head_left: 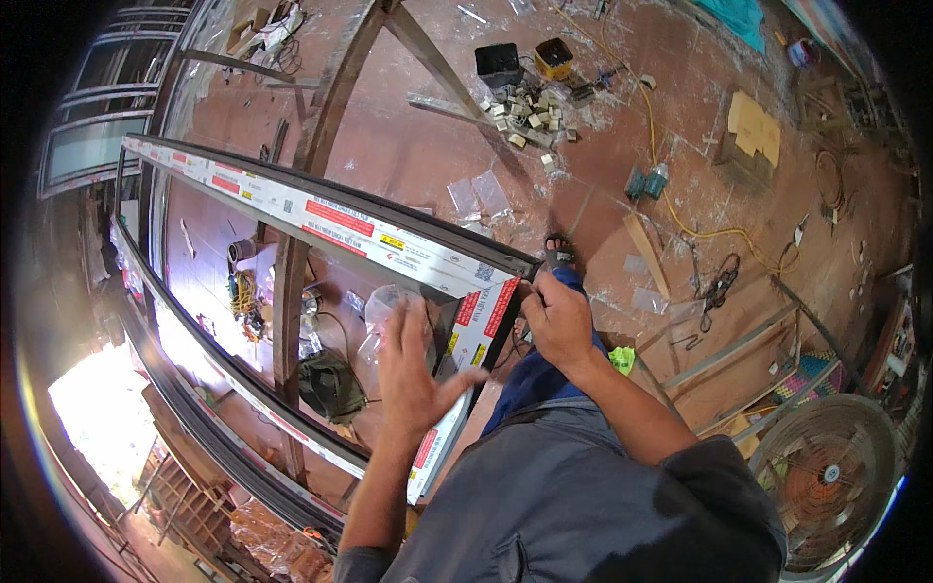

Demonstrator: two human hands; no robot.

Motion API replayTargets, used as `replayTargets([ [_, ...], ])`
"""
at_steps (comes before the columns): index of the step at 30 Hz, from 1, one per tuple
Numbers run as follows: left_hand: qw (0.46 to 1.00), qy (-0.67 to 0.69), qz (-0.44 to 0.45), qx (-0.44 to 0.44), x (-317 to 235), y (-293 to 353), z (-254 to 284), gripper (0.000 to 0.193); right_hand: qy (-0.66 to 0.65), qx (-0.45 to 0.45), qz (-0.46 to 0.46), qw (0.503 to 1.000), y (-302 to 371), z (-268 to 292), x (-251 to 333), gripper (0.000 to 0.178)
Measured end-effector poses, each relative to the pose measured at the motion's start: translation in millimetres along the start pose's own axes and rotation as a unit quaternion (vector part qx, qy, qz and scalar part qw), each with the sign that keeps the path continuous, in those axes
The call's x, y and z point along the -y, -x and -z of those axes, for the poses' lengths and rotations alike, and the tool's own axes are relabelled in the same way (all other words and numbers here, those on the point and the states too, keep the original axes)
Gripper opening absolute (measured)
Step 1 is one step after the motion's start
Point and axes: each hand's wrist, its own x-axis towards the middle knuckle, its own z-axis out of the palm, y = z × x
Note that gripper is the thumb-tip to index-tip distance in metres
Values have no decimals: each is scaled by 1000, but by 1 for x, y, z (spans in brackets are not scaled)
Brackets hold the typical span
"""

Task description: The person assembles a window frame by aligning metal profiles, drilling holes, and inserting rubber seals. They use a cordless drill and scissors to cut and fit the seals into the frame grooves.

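A long window or door frame (335,216), dark metal under white film with red labels, runs from the far left to a corner in front of me. Its short side (442,432) comes back toward my body. My right hand (562,321) is closed at the outer edge of that corner, thumb against forefinger; anything pinched there is hidden. Inside the corner, my left hand (413,369) hovers with fingers and thumb spread, slightly blurred. A clear plastic sheet or bag (381,303) shows just behind its fingertips; I cannot tell whether they touch.
Metal supports (290,321) stand beneath the frame. A dark bag (330,384) lies below. Small blocks (530,112) are heaped by black and yellow bins (499,65). A yellow cord (680,222) crosses the floor near a wooden strip (646,255). At right stands a large fan (826,476).
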Motion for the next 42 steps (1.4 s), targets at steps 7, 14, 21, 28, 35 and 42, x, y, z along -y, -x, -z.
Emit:
replayTargets([
  [7, 996, 3, 71, 47, 3, 56, -21, 129, 177, 1, 29, 984, 6, 1, 22, 19],
  [14, 996, 29, 83, 14, 4, 59, -29, 128, 197, -29, 22, 980, 19, -20, 11, 25],
  [21, 998, -7, 45, -48, 8, 76, -27, 127, 230, 34, 2, 973, 12, 7, 35, 35],
  [28, 994, -11, 90, -67, 27, 131, -28, 117, 226, -14, -14, 974, 32, -6, 39, 39],
  [35, 990, -39, 79, -112, 30, 145, -33, 112, 172, -23, 3, 985, 46, -20, 30, 36],
  [42, 975, -22, 67, -209, 37, 181, -49, 106, -11, -29, 31, 999, -2, -15, -41, 43],
])
